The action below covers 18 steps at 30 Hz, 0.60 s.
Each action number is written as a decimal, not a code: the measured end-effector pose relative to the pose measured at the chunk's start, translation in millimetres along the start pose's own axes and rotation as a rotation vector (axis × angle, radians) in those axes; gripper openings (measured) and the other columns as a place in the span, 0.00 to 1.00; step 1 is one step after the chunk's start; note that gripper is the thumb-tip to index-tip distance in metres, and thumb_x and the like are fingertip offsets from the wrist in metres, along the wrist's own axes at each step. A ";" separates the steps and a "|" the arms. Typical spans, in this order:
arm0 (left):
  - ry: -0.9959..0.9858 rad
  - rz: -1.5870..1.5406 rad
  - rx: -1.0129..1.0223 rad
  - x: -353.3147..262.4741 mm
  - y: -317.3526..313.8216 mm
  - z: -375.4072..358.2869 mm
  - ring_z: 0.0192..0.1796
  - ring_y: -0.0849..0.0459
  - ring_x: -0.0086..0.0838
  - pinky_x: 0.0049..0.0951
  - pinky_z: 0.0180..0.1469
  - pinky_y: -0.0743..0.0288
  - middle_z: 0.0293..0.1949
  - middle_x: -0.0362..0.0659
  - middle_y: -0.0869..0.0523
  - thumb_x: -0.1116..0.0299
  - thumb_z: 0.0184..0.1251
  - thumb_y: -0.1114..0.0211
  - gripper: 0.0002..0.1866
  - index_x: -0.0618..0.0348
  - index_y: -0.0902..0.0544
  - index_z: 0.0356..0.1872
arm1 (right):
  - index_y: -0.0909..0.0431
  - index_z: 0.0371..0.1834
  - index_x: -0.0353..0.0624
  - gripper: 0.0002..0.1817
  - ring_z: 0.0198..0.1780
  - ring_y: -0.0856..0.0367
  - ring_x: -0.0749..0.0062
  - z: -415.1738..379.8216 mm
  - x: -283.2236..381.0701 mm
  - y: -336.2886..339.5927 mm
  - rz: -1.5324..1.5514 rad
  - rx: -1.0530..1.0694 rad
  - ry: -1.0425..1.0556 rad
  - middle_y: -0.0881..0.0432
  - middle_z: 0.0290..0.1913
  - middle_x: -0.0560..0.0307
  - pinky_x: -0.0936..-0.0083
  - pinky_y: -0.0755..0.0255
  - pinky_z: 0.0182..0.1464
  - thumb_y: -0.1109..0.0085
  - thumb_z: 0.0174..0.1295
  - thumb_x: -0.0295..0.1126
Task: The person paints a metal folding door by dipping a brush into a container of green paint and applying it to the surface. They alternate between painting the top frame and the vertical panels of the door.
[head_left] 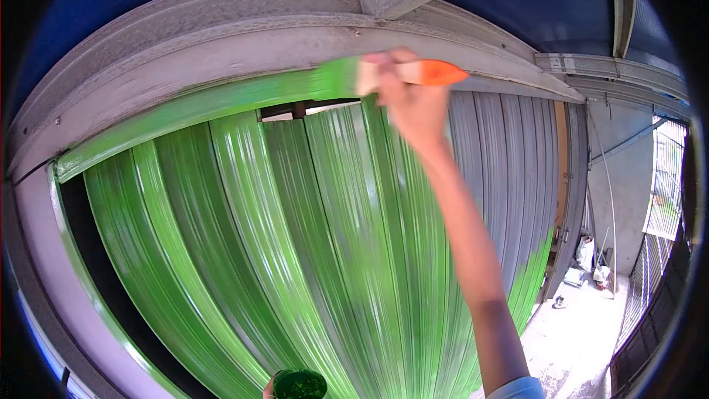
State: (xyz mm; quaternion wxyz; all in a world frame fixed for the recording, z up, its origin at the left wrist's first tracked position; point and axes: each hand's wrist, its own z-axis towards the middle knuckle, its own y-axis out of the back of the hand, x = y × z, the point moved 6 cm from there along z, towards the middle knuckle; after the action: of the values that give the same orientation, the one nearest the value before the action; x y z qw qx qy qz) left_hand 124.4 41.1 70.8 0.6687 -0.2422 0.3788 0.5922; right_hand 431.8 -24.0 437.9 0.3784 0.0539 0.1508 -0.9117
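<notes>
My right hand (410, 100) is raised and closed around a wide paintbrush (442, 72) with an orange-tipped handle. Its bristles, thick with green paint, press on the top rail (244, 94) above a corrugated metal panel (251, 199). Left of the brush the rail is green; to its right it looks grey. Most of the panel is glossy green, with bare grey ribs at the upper right. Low in the view, my left hand (269, 390) holds a paint can (300, 384) with green paint inside; only a bit of its fingers shows.
A grey beam (221, 41) runs above the rail, with a dark blue roof (524, 0) over it. At right, white bags (585, 253) and small items stand on the bright floor (576, 332), near a barred gate (657, 199). A dark gap borders the panel's left edge.
</notes>
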 end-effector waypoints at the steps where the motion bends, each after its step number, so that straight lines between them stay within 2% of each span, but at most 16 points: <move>1: 0.001 0.000 0.003 -1.3 0.2 0.4 0.48 0.19 0.34 0.32 0.50 0.23 0.48 0.49 0.20 0.69 0.31 0.21 0.42 0.65 0.29 0.56 | 0.19 0.31 0.40 0.05 0.20 0.25 0.81 -2.3 -12.9 21.4 0.058 -0.069 -0.019 0.18 0.22 0.59 0.82 0.31 0.24 0.44 0.57 0.27; 3: 0.009 -0.027 -0.006 2.1 3.0 0.4 0.48 0.19 0.34 0.33 0.49 0.23 0.48 0.49 0.20 0.68 0.32 0.21 0.42 0.65 0.29 0.55 | 0.19 0.30 0.39 0.06 0.20 0.22 0.80 -3.8 -24.4 63.9 -0.027 -0.162 -0.014 0.18 0.20 0.58 0.81 0.30 0.23 0.46 0.57 0.27; 5: 0.008 -0.020 -0.014 2.1 5.4 -0.7 0.48 0.19 0.34 0.33 0.49 0.23 0.48 0.50 0.20 0.67 0.32 0.21 0.41 0.65 0.29 0.55 | 0.19 0.29 0.38 0.06 0.19 0.20 0.79 -6.0 -15.6 97.3 -0.477 -0.316 0.071 0.18 0.20 0.58 0.81 0.29 0.23 0.45 0.57 0.27; 8: -0.013 0.029 -0.017 -0.7 8.6 -0.5 0.47 0.19 0.34 0.33 0.48 0.23 0.47 0.50 0.20 0.67 0.32 0.21 0.41 0.65 0.29 0.55 | 0.19 0.28 0.40 0.05 0.19 0.20 0.77 -7.9 -3.4 99.1 -0.591 -0.399 0.045 0.17 0.20 0.59 0.79 0.28 0.23 0.42 0.56 0.29; 10: -0.017 0.041 -0.004 5.1 10.5 -1.2 0.47 0.19 0.34 0.33 0.48 0.23 0.47 0.49 0.20 0.66 0.32 0.20 0.41 0.65 0.29 0.55 | 0.20 0.27 0.41 0.05 0.18 0.20 0.75 -5.9 -1.3 65.4 -0.439 -0.351 0.065 0.18 0.18 0.61 0.79 0.30 0.21 0.41 0.57 0.30; 12: -0.003 0.033 -0.016 2.0 7.8 -1.8 0.47 0.19 0.34 0.33 0.48 0.23 0.47 0.49 0.20 0.66 0.32 0.20 0.42 0.65 0.29 0.55 | 0.22 0.25 0.42 0.06 0.16 0.22 0.75 -5.5 5.9 21.5 -0.518 -0.250 0.138 0.19 0.17 0.63 0.79 0.31 0.20 0.41 0.57 0.30; 14: 0.005 0.022 -0.017 -1.0 5.3 -1.1 0.47 0.19 0.34 0.33 0.48 0.23 0.47 0.49 0.20 0.66 0.31 0.20 0.42 0.66 0.29 0.55 | 0.24 0.24 0.39 0.08 0.15 0.24 0.78 -2.8 21.5 -10.5 -0.283 -0.260 0.142 0.21 0.15 0.62 0.80 0.31 0.18 0.41 0.58 0.29; 17: 0.013 0.006 -0.001 -5.8 2.3 0.2 0.47 0.19 0.34 0.33 0.49 0.24 0.48 0.50 0.20 0.66 0.31 0.20 0.43 0.65 0.29 0.56 | 0.24 0.24 0.36 0.10 0.15 0.25 0.81 -3.9 28.7 -17.0 0.314 -0.359 -0.128 0.22 0.15 0.59 0.83 0.33 0.16 0.40 0.59 0.29; 18: 0.016 0.008 0.006 -8.4 0.8 0.4 0.48 0.19 0.35 0.33 0.49 0.24 0.48 0.50 0.20 0.67 0.31 0.20 0.43 0.65 0.30 0.56 | 0.24 0.24 0.35 0.11 0.14 0.27 0.81 -4.5 22.8 -13.1 0.292 -0.389 -0.137 0.23 0.15 0.58 0.84 0.35 0.15 0.40 0.60 0.30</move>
State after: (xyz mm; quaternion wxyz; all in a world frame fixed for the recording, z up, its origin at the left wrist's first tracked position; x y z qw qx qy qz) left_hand 123.7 36.5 77.8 0.6639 -0.2434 0.3871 0.5918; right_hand 406.3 -29.2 431.9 0.5185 -0.0607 0.2882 -0.8028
